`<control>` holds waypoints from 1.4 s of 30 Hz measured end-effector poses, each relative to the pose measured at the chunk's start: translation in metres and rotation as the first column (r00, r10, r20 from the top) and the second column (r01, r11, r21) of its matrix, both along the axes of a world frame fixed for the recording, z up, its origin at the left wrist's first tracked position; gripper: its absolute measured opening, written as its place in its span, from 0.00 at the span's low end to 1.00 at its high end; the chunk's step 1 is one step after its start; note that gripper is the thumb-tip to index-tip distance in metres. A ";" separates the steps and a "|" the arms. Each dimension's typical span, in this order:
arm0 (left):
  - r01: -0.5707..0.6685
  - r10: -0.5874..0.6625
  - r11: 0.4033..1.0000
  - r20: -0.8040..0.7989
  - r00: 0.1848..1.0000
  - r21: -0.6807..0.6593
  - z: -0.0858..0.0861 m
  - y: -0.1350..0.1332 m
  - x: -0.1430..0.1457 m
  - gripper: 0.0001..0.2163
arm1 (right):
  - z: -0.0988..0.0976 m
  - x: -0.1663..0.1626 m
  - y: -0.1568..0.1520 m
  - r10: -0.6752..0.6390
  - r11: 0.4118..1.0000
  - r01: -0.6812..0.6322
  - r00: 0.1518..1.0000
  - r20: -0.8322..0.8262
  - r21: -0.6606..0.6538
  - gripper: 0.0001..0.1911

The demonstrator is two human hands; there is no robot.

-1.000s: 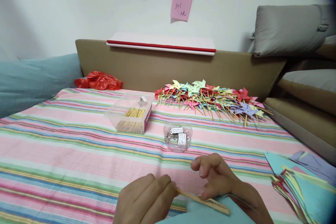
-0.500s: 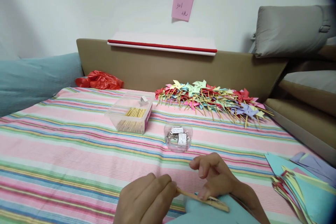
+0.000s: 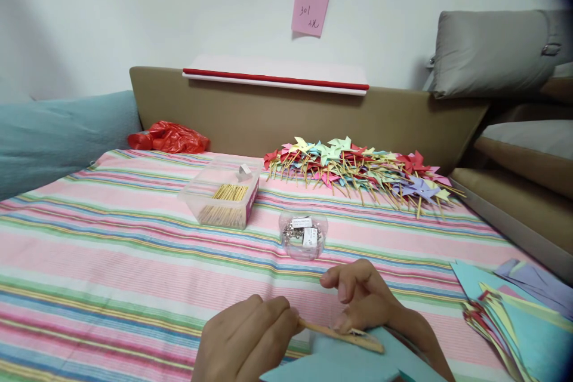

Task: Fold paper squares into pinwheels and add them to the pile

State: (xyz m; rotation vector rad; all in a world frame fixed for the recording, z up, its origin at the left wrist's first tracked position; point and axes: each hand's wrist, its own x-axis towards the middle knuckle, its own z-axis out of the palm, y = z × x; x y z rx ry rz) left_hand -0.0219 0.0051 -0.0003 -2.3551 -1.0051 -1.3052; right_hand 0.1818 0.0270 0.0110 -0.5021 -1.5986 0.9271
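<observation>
Low in the head view, my left hand (image 3: 244,343) is curled shut on one end of a thin wooden stick (image 3: 340,335). The stick runs to the right over a light blue paper sheet (image 3: 344,364) at the bottom edge. My right hand (image 3: 364,298) rests on the stick and the paper, fingers bent, thumb and fingertips pressing near the stick's middle. Just beyond the hands stands a small clear round tub of metal pins (image 3: 303,234).
A clear box of wooden sticks (image 3: 222,197) sits on the striped sheet (image 3: 111,250). A heap of finished paper pinwheels (image 3: 358,170) lies at the back. A stack of coloured paper (image 3: 514,316) is at right. A red plastic bag (image 3: 168,137) lies by the brown headboard.
The blue paper has shifted left and up a little under the stick. My right hand has crept slightly left along the stick. My left hand keeps its grip.
</observation>
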 end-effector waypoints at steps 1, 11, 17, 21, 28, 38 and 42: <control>0.009 -0.009 1.000 -0.009 1.000 -0.008 0.001 0.000 0.000 0.09 | 0.000 -0.001 -0.002 -0.021 1.000 0.020 1.000 -0.020 -0.023 0.10; 0.075 -0.075 0.996 0.004 0.997 -0.037 0.009 0.003 0.004 0.06 | -0.002 0.008 -0.004 -0.050 0.994 0.042 0.996 -0.080 -0.104 0.06; 0.217 0.155 0.726 0.462 0.873 -0.653 0.001 0.007 0.023 0.09 | -0.008 0.003 0.002 -0.164 0.843 0.035 0.967 -0.196 -0.536 0.42; 0.557 0.396 0.425 0.700 0.594 -0.713 -0.004 0.014 0.031 0.14 | -0.011 -0.001 0.003 -0.126 0.679 0.119 0.991 0.045 -0.724 0.30; 0.677 0.479 0.412 0.777 0.408 -0.609 -0.004 0.024 0.035 0.14 | -0.023 -0.020 -0.001 0.223 0.719 0.025 0.938 0.265 -0.694 0.23; 0.478 0.364 0.470 0.656 0.661 -0.742 -0.003 0.033 0.028 0.17 | -0.023 -0.023 -0.005 0.063 0.757 0.114 0.968 0.245 -0.644 0.24; 0.438 0.264 0.454 0.587 0.766 -0.776 -0.012 0.034 0.028 0.19 | -0.026 0.003 0.002 -0.173 0.748 0.244 0.969 0.174 -0.618 0.24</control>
